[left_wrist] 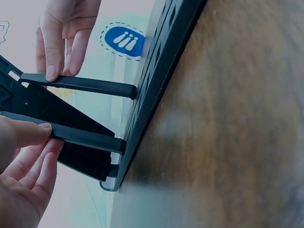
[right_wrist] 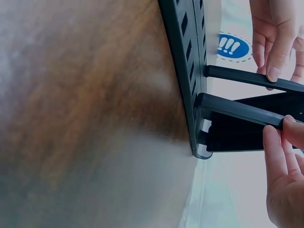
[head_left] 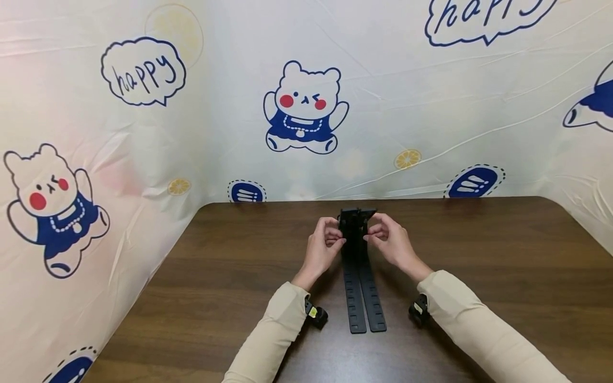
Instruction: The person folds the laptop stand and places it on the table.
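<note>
A black folding stand (head_left: 354, 298) stands on the table, its two long notched base strips lying side by side toward me. Its upper part rises at the far end. My left hand (head_left: 322, 249) pinches the left support leg (left_wrist: 88, 139) between thumb and fingers. On the other side, my right hand (head_left: 394, 246) pinches the right support leg (right_wrist: 240, 110) the same way. In both wrist views the legs slant down to the slotted base, their lower ends right at the notches. A dark back panel (left_wrist: 71, 121) spreads behind the legs.
The brown wooden table (head_left: 230, 308) ends at a back edge just beyond the stand. Behind it hangs a pale printed curtain (head_left: 383, 106) with bears and lettering. Small black cameras (head_left: 317, 315) sit on both wrists, below beige sleeves.
</note>
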`<state>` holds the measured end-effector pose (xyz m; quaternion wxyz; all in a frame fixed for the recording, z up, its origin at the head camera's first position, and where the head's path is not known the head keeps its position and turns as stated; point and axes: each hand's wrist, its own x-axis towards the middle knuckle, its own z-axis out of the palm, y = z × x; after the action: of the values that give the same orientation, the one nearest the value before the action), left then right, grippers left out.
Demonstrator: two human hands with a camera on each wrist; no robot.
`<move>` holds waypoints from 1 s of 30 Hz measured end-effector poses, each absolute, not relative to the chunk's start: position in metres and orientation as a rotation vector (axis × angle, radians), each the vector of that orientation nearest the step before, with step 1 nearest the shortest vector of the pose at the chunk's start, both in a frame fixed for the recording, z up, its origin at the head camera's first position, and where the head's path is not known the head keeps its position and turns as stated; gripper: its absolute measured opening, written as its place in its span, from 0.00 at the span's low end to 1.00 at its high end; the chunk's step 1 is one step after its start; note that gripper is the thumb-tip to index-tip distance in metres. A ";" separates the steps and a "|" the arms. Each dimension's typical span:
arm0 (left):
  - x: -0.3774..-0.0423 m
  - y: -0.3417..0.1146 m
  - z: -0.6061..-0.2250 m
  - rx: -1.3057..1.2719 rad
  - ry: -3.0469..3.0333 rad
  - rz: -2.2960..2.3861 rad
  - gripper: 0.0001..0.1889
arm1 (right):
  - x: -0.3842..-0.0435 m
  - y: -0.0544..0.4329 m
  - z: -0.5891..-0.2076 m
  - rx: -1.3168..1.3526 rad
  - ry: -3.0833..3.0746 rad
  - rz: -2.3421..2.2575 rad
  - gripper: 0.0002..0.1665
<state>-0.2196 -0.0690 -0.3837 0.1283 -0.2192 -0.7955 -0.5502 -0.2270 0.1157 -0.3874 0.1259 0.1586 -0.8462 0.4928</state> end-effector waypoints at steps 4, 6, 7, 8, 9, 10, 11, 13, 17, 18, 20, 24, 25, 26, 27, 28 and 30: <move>-0.227 -0.071 -0.390 -0.646 -2.326 -1.561 0.21 | -0.229 0.115 -0.388 0.497 -2.441 1.425 0.22; -0.232 -0.072 -0.396 -0.628 -2.362 -1.524 0.21 | -0.230 0.114 -0.389 0.510 -2.436 1.427 0.21; -0.233 -0.073 -0.398 -0.622 -2.376 -1.508 0.21 | -0.230 0.114 -0.389 0.513 -2.435 1.428 0.21; -0.234 -0.073 -0.399 -0.616 -2.391 -1.496 0.21 | -0.230 0.114 -0.389 0.514 -2.435 1.428 0.21; -0.235 -0.073 -0.399 -0.612 -2.401 -1.487 0.21 | -0.231 0.114 -0.389 0.513 -2.435 1.429 0.21; -0.236 -0.074 -0.400 -0.608 -2.410 -1.482 0.21 | -0.231 0.114 -0.389 0.510 -2.435 1.431 0.20; -0.236 -0.074 -0.400 -0.607 -2.415 -1.478 0.21 | -0.231 0.114 -0.389 0.509 -2.434 1.430 0.20; -0.237 -0.074 -0.399 -0.613 -2.412 -1.471 0.20 | -0.232 0.114 -0.388 0.503 -2.433 1.425 0.20; -0.239 -0.072 -0.398 -0.587 -2.413 -1.444 0.19 | -0.235 0.114 -0.386 0.506 -2.430 1.410 0.18; -0.239 -0.072 -0.397 -0.579 -2.407 -1.443 0.19 | -0.235 0.113 -0.386 0.503 -2.428 1.411 0.17; -0.241 -0.070 -0.398 -0.549 -2.394 -1.450 0.18 | -0.237 0.112 -0.386 0.501 -2.420 1.410 0.15; -0.244 -0.068 -0.398 -0.471 -2.348 -1.479 0.15 | -0.240 0.109 -0.386 0.479 -2.401 1.408 0.10; -0.245 -0.067 -0.399 -0.448 -2.337 -1.484 0.14 | -0.240 0.109 -0.386 0.473 -2.392 1.409 0.09; -0.246 -0.066 -0.399 -0.427 -2.324 -1.492 0.12 | -0.241 0.108 -0.386 0.466 -2.383 1.408 0.08; -0.247 -0.066 -0.399 -0.410 -2.310 -1.499 0.11 | -0.242 0.107 -0.386 0.459 -2.374 1.410 0.08; -0.248 -0.065 -0.399 -0.397 -2.298 -1.498 0.09 | -0.242 0.106 -0.386 0.453 -2.365 1.410 0.08; -0.249 -0.065 -0.399 -0.378 -2.275 -1.507 0.07 | -0.243 0.106 -0.387 0.428 -2.349 1.401 0.07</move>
<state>-0.2490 -0.0648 -0.3988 0.1921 -0.1347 -0.8105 -0.5367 -0.2429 0.1060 -0.3870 0.1855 0.1519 -0.8339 0.4971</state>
